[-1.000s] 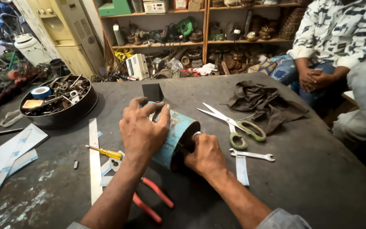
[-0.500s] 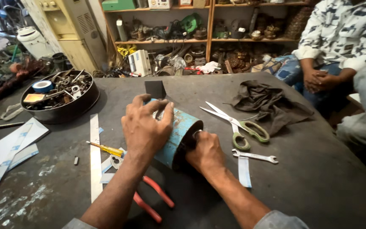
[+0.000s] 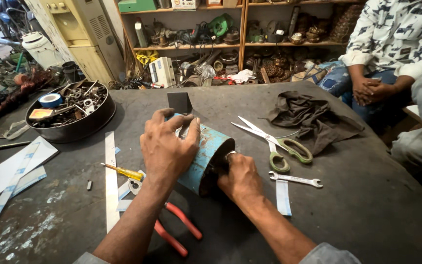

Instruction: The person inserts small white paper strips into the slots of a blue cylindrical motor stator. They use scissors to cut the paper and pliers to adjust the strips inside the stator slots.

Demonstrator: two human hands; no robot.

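A blue metal cylinder (image 3: 210, 146), worn and rusty, lies on its side in the middle of the dark table (image 3: 367, 205). My left hand (image 3: 167, 146) is spread over its top and grips it. My right hand (image 3: 238, 176) has a ring on one finger and presses against the cylinder's open near end, with fingertips inside the rim. What the fingers touch inside is hidden. A small dark metal block (image 3: 179, 101) stands just behind the cylinder.
Green-handled scissors (image 3: 274, 142), a small spanner (image 3: 296, 179) and a dark rag (image 3: 311, 117) lie to the right. A yellow screwdriver (image 3: 122, 171), red pliers (image 3: 177, 230) and white strips (image 3: 110, 176) lie to the left. A round pan of parts (image 3: 72, 115) sits far left. A seated person (image 3: 391, 54) is at right.
The view has shifted slightly. Both hands stay on the cylinder, with the left hand's fingers spread a little further over its top.
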